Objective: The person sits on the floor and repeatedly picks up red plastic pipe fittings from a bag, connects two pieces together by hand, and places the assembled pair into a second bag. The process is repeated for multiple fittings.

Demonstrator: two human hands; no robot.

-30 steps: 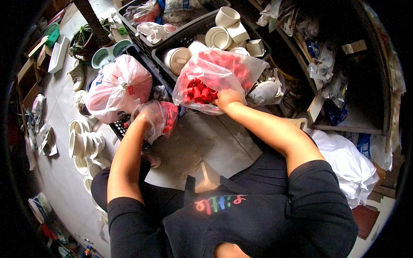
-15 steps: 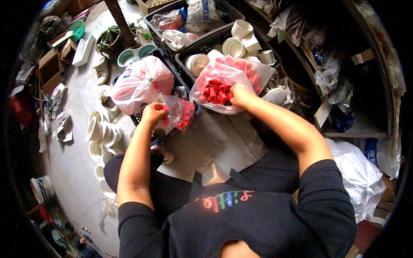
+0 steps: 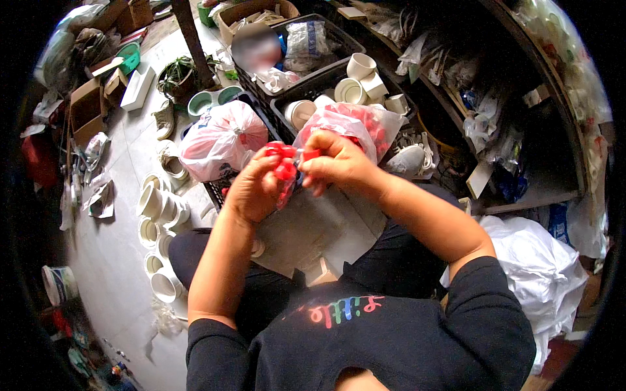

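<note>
My left hand [image 3: 253,188] is closed on the small clear plastic bag [image 3: 285,172], which has red pieces in it. Close beside the bag's top, my right hand [image 3: 344,167] pinches a small red plastic piece [image 3: 311,155]. Behind my right hand sits a larger clear bag [image 3: 385,125] full of red pieces, partly covered by the hand. A tied whitish bag [image 3: 225,140] with pinkish contents rests beyond my left hand. What exactly my left fingertips grip is partly hidden by the bag.
A black crate [image 3: 282,109] holds white cups and pots [image 3: 351,91]; another crate [image 3: 355,47] behind it holds plastic bags. White pots [image 3: 160,201] line the floor at left. Grey sneakers [image 3: 407,160] lie right of the bags. A white sack [image 3: 531,267] sits by my right elbow.
My right hand has come out of the larger bag with a red piece and moved left to the small bag. My left hand has raised the small bag toward it.
</note>
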